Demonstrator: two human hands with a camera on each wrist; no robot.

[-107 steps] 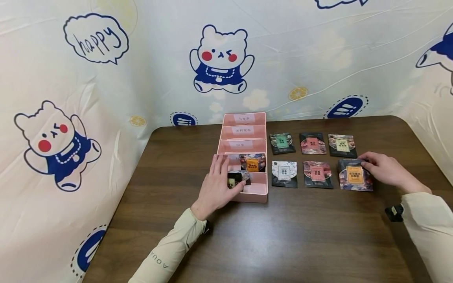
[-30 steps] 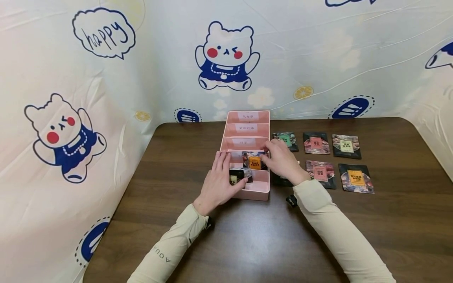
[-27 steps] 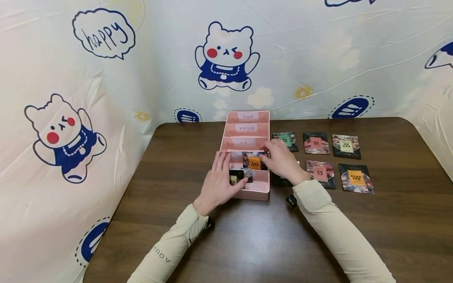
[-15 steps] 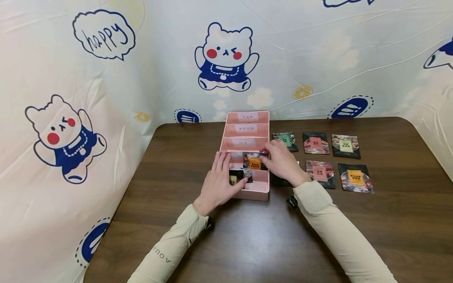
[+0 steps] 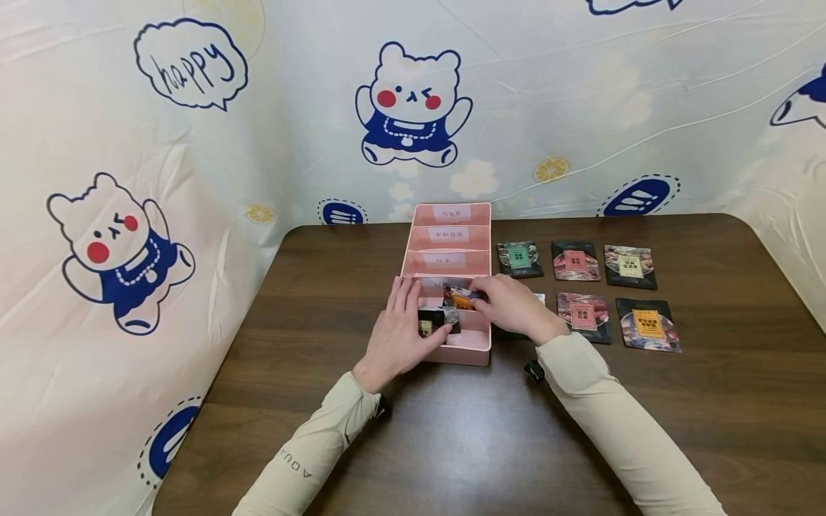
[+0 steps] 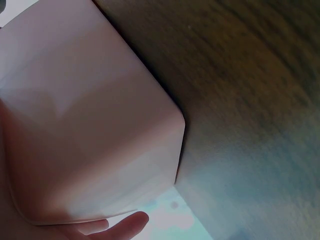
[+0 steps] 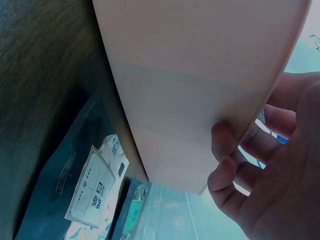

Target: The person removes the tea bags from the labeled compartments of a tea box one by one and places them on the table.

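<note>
In the head view a pink divided box [image 5: 477, 356] stands lengthwise on the table, paper labels on its dividers. My right hand [image 5: 516, 304] reaches over the box's right rim and pinches the right end of an orange-labelled tea sachet [image 5: 459, 295], tilted in the second compartment from the front. My left hand [image 5: 396, 333] rests over the left rim, fingers fairly straight. Its thumb lies at a dark sachet with a yellow-green label [image 5: 426, 326] in the front compartment. In the right wrist view, fingers of my right hand [image 7: 280, 170] bend against the box's outer wall [image 7: 200, 75].
Right of the box lie sachets with green [image 5: 518, 256], red [image 5: 576, 260] and pale yellow [image 5: 629, 266] labels. Nearer are another red one [image 5: 584, 317] and an orange one [image 5: 647, 325]. A white-labelled sachet [image 7: 92, 187] lies beside the box, mostly behind my right hand in the head view.
My right hand has moved left from the lower right sachet to the box. In the last half second it has tilted the orange-labelled sachet. My left hand has stayed at the box.
</note>
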